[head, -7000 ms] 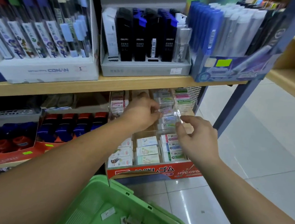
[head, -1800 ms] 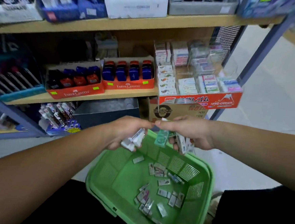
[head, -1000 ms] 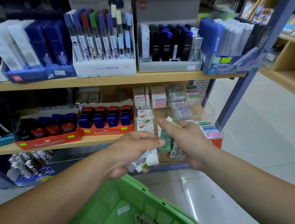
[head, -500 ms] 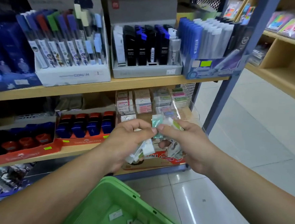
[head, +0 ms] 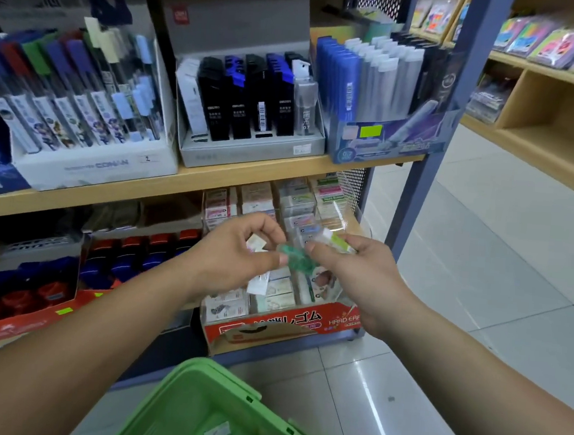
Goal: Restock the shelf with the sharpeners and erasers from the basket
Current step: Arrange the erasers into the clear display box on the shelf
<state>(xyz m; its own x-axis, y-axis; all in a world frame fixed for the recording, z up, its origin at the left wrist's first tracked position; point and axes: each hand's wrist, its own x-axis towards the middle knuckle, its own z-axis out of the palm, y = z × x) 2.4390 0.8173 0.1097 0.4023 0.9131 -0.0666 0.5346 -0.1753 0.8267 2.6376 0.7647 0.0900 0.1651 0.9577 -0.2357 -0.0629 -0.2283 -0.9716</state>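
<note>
A green packet [head: 295, 256] sits pinched between both hands in front of the eraser display box [head: 280, 323]. The left hand [head: 238, 254], at nine o'clock of the packet, also clutches white packets; the right hand [head: 353, 274], at three o'clock, grips several more. The green basket [head: 196, 392] lies at six o'clock.

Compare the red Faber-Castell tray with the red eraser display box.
The Faber-Castell tray sits left and holds chunky red and blue items; the eraser display box sits right and holds small flat packets in clear dividers. The tray looks blurred; the box's lettering reads clearly. Both are red, on the lower shelf.
</note>
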